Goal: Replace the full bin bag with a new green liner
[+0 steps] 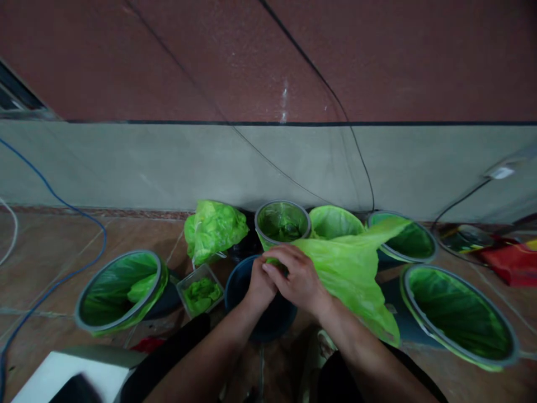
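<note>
Bag [356,263]: we are pinching its green edge just above the dark bin [237,291], in front of us.
Direction: it is spreading rightward from our hands, draping over the right forearm.
Left hand [259,286]: clamping the edge.
Right hand [300,277]: gripping too, sitting nearer the bag's bulk.
Around: a lined bin [119,291] is standing well left.

Tiled floor [50,246], as you look down. Near centre: dark bin [239,288]. Just left of it: clear tray [184,282], then a lined bin [79,310]. Far row: bag bundle [213,229] and three lined bins [283,204]. Near right: large lined bin [413,267]. Far left: blue cable [98,235]. Far right: red item [509,263].
</note>
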### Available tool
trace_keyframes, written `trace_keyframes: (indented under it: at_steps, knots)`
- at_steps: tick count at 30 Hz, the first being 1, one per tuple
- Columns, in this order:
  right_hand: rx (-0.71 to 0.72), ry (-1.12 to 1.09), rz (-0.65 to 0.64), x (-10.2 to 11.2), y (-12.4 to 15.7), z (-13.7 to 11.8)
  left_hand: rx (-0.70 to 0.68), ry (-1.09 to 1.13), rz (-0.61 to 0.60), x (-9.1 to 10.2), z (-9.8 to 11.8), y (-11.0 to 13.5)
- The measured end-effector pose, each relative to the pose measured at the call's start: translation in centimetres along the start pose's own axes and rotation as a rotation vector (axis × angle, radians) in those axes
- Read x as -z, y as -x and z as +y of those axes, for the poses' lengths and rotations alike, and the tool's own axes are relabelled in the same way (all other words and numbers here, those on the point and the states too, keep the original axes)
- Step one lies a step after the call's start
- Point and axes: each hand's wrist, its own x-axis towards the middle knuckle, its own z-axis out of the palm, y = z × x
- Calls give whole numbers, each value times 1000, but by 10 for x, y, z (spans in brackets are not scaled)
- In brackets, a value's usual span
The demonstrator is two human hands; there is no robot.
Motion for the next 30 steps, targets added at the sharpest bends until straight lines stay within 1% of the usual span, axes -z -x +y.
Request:
trace_keyframes:
  at_steps: [2,5,7,9,11,14,16,18,21,26,30]
  knots:
    - [-8,48,79,7,1,0,19,40,67,2,13,-9]
    - [-89,133,158,19,5,3,54,153,250,9,42,-22]
    - [-146,212,149,23,9,6,71,253,358,16,61,-28]
    - [-208,318,101,20,15,11,63,321,417,24,77,-31]
    - [-287,435,32,13,21,17,52,355,437,30,88,-31]
    - [-432,567,-100,2,28,26,40,372,454,35,99,-28]
    - [-529,595,-200,-2,31,31,37,370,456,37,104,-26]
    - [-581,578,-295,-4,33,35,34,369,444,38,108,-24]
    - [-567,537,-361,-6,40,37,27,375,446,41,114,-25]
    - [-459,488,-312,-12,52,41,16,380,442,49,118,-26]
    - [-392,472,-290,-14,49,40,35,391,406,52,119,-26]
